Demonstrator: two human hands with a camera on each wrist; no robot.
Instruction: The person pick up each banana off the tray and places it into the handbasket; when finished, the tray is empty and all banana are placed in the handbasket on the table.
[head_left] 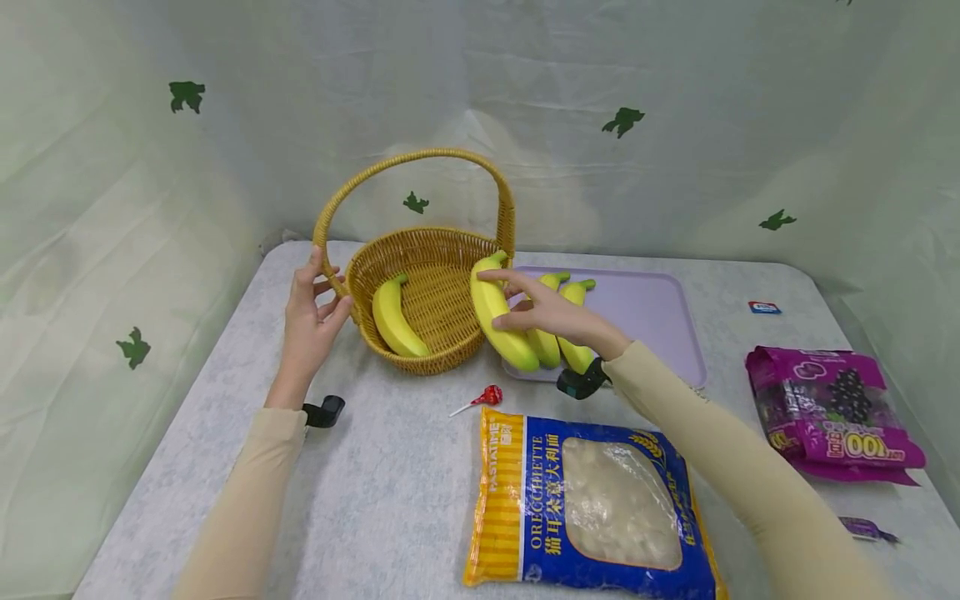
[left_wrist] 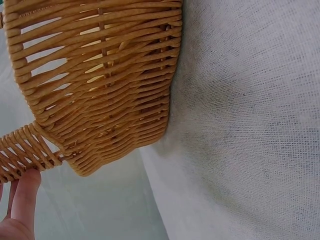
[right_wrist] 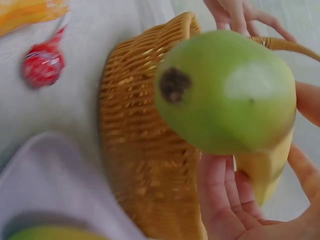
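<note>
A round wicker basket (head_left: 450, 362) with a tall arched handle stands at the back of the table. My left hand (head_left: 311, 321) grips the foot of that handle on the left side, thumb and fingers around it. One yellow banana (head_left: 396, 321) lies inside the basket. Over the basket's right rim, my right hand (head_left: 551, 312) holds another banana (head_left: 491, 312) between thumb and fingers; its green tip (right_wrist: 220, 95) faces the right wrist camera. Behind that hand, two more bananas (head_left: 576, 293) lie on a lilac tray (head_left: 652, 312).
A red lollipop (head_left: 491, 395) lies in front of the basket. Nearer is a blue and yellow pasta bag (head_left: 622, 500). On the right are a purple grape-printed package (head_left: 832, 408), a small red and blue packet (head_left: 764, 307) and a purple wrapped sweet (head_left: 862, 528). Pale curtains surround the table.
</note>
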